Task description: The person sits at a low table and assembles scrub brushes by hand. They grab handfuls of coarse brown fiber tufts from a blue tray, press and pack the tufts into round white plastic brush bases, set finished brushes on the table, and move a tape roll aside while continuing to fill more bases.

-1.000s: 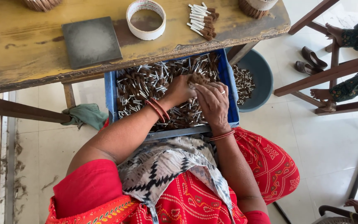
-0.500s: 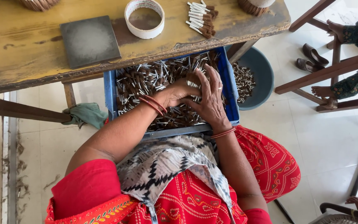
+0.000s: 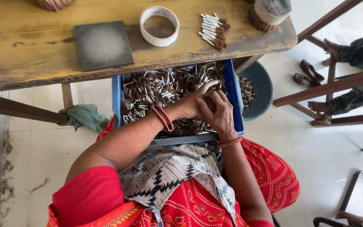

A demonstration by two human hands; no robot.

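Yellowed wood forms the worn tabletop (image 3: 30, 54) across the upper frame, where a grey square tile (image 3: 103, 45), a tape ring (image 3: 160, 25) and a small row of brown-tipped sticks (image 3: 214, 30) are laid. Below its edge, at centre, a blue crate (image 3: 235, 94) filled with metal-stemmed sticks (image 3: 156, 90) is seen. Left hand (image 3: 192, 103) and right hand (image 3: 218, 113) are pressed together over it, fingers narrowly curled around a brown clump (image 3: 210, 101).
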